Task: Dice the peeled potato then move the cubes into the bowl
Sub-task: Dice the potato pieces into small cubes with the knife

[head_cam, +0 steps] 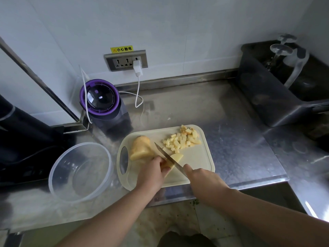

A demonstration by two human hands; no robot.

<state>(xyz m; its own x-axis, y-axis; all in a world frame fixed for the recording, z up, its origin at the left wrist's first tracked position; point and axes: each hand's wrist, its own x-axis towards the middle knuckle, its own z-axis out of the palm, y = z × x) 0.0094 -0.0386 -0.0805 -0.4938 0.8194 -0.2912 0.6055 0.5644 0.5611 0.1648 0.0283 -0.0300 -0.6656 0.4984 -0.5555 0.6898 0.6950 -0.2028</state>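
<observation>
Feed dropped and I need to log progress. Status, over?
Left hand holds potato slice; right hand grips knife across it. Cubes piled on board, uncut half waiting, bowl empty. Nothing blocking.

Both of your forearms point(124, 202) are bare all the way from the bottom of the view to the wrists. Your left hand point(151, 172) and your right hand point(204, 180) are bare as well. Below the front edge of the counter point(231, 139), between your arms, a rounded patch of dark cloth point(185, 237) shows; whether it is a trouser leg or a shoe you cannot tell.
</observation>
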